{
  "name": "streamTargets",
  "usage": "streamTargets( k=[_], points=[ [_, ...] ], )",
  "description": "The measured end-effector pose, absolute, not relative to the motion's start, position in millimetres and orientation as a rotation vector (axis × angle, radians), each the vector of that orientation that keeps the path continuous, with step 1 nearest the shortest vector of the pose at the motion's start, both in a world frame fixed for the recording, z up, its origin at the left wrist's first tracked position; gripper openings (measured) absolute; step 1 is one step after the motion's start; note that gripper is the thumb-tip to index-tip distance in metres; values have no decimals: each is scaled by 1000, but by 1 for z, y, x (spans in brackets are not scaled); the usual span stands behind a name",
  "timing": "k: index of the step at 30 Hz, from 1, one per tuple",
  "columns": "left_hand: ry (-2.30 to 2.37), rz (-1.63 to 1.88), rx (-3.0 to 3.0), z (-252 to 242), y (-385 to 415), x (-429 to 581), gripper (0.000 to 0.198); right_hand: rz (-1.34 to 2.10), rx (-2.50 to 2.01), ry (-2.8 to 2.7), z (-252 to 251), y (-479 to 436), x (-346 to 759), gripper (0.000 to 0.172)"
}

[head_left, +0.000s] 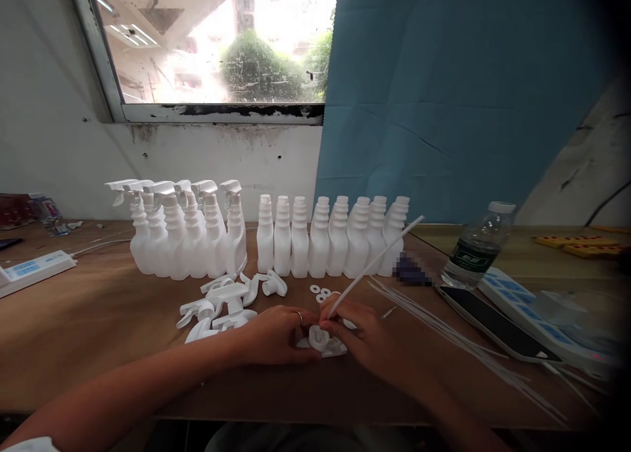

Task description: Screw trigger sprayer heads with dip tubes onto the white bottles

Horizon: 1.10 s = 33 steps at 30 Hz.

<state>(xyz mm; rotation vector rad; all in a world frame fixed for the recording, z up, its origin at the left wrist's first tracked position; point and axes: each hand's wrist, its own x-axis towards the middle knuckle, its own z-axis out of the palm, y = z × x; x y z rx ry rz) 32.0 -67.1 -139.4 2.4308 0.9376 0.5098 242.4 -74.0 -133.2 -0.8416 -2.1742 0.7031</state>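
Note:
My left hand (276, 337) is closed around a white spray trigger head (323, 342) held low over the wooden table (98, 320). My right hand (362, 337) pinches a thin white dip tube (374, 263) whose lower end meets the trigger head; the tube slants up to the right. A pile of loose white trigger heads (221, 304) lies just left of my left hand. A few small white washers (319, 291) lie beyond my hands. Behind them stand capped white spray bottles (185, 232) and open-necked white bottles (335, 238).
A bundle of thin white tubes (458, 340) lies to the right. A clear water bottle (476, 248), a dark phone (493, 320) and a power strip (522, 304) sit further right. Another power strip (29, 271) is at the left edge. The wall and window stand behind.

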Motion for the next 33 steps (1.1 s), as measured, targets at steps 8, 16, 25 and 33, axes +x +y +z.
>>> streamTargets(
  k=[8,16,25,33],
  points=[
    [935,490,2409,-137,-69,32,29,672,-837,-2220,-138,-77,247,19],
    [938,511,2398,-139,-68,32,25,536,-941,-2296,-140,-76,244,24],
    [915,505,2399,-140,-65,32,18,509,-974,-2349,-134,-76,235,19],
    [945,505,2422,-143,-63,34,21,559,-969,-2324,-140,-73,233,21]
  ],
)
